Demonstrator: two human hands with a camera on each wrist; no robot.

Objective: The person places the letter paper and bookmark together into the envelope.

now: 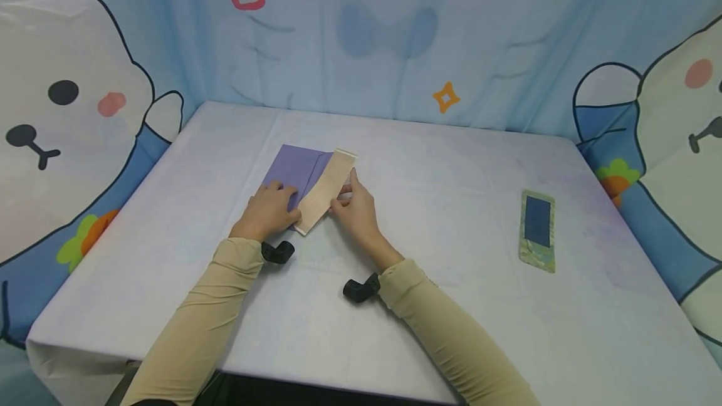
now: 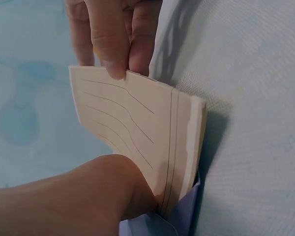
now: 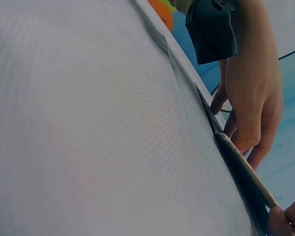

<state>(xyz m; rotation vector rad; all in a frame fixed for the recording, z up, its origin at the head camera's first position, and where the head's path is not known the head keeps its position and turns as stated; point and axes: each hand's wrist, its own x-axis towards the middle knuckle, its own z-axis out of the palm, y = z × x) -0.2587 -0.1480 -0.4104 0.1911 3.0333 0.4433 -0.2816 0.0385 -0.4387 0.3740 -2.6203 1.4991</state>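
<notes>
- Nearest the head camera: two khaki fabric sleeves (image 1: 211, 306), reaching from the near edge, with a small black curved device (image 1: 361, 289) at each cuff.
- A thin beige rectangular panel with dark wavy lines (image 1: 325, 192) slants over the right side of a flat purple folder (image 1: 293, 168), left of centre on the white cloth-covered tabletop (image 1: 451, 218); whether they are joined, I cannot tell.
- The panel bows visibly, so it is probably light, springy card: smooth, easily creased. Its long right edge and firmer-looking ends seem the best holds.
- Right hand (image 1: 359, 208): thumb and fingers pinch that right edge.
- Left hand (image 1: 267, 212): fingers loosely spread on the folder, thumb pressing the panel's near end.
- Farther right, untouched, lies a green patterned rectangular card with a dark blue centre (image 1: 538, 224).
</notes>
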